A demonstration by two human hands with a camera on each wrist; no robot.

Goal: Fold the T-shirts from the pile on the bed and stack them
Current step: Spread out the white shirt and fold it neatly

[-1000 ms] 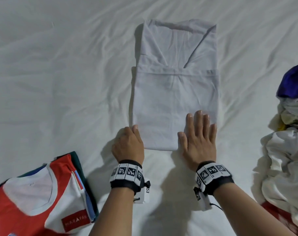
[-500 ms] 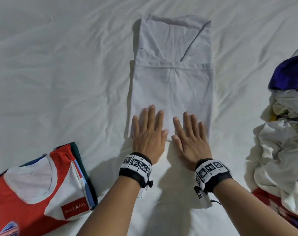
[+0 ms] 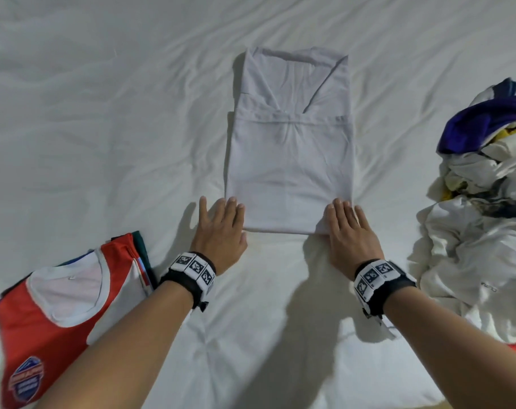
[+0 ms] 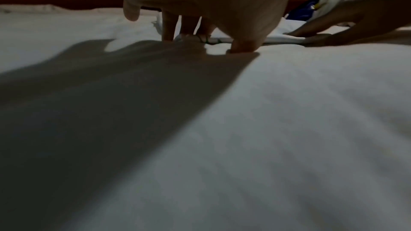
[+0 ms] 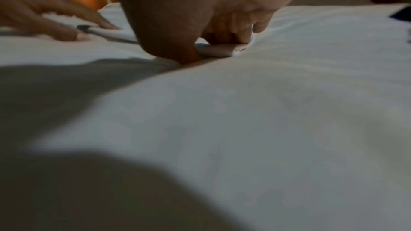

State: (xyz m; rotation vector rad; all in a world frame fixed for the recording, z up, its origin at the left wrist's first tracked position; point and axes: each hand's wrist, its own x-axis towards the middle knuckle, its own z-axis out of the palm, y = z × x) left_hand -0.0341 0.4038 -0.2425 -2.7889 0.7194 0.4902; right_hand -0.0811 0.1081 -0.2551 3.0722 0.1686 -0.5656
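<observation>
A white T-shirt [image 3: 290,160], folded into a long rectangle, lies flat in the middle of the bed, in the head view. My left hand [image 3: 226,215] rests at its near left corner with straight, spread fingers; the thumb [image 4: 242,48] presses the sheet just in front of the shirt's edge [image 4: 222,40]. At the near right corner my right hand [image 3: 339,219] has its fingers curled over the folded edge [image 5: 219,52], with the thumb against it. The fabric bunches slightly there.
A stack of folded shirts [image 3: 59,305], red-and-white one on top, sits at the near left. An unfolded pile [image 3: 481,216] of white, purple and yellow shirts lies at the right. The white bed sheet [image 3: 103,113] is wrinkled all around.
Both hands slid apart along the shirt's near edge, from pressing flat side by side at its middle out to the two near corners. The right fingers have curled onto the corner.
</observation>
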